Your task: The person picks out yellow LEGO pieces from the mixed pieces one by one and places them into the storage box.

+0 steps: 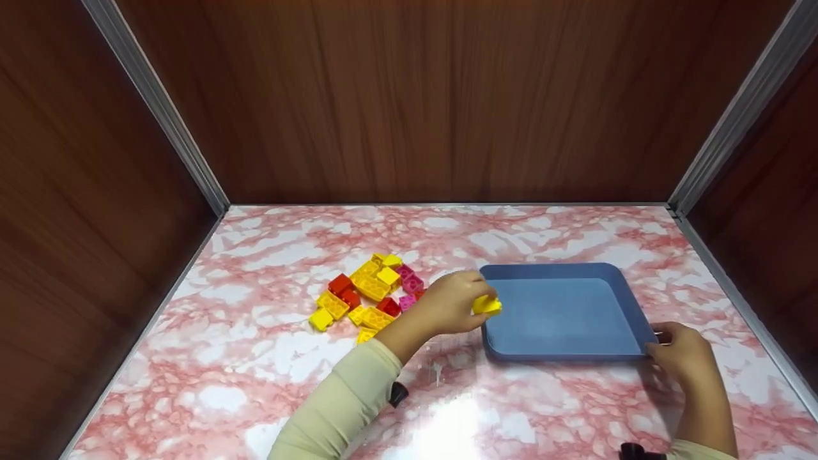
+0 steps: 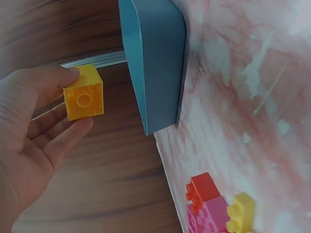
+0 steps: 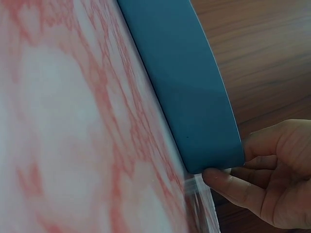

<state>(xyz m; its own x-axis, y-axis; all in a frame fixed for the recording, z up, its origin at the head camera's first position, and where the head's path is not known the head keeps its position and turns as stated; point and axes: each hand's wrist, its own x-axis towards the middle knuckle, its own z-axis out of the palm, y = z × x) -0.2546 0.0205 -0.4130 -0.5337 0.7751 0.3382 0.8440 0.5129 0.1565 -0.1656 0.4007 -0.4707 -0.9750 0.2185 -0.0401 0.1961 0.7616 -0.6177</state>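
Most of the frame's upper half is taken up by dark brown wood-grain panels [image 1: 409, 102], with a red-and-white marbled tabletop [image 1: 211, 358] spread out below. A shallow, blue-grey rectangular tray [image 1: 565, 313] is parked right of centre, its flat floor mostly visible. Both cream sleeves [image 1: 345, 396] are cut off by the bottom edge. Left of centre, a pile of red, yellow and pink plastic toy bricks [image 1: 370, 284] is partly hidden by the left arm. The tray's lower-right corner is pinched by the right hand [image 1: 687, 351]. Mid-frame, by the tray's left rim, a small yellow plastic brick [image 1: 487, 305] is gripped by the left hand's [image 1: 454, 303] fingertips; its hollow underside is shown in the left wrist view.
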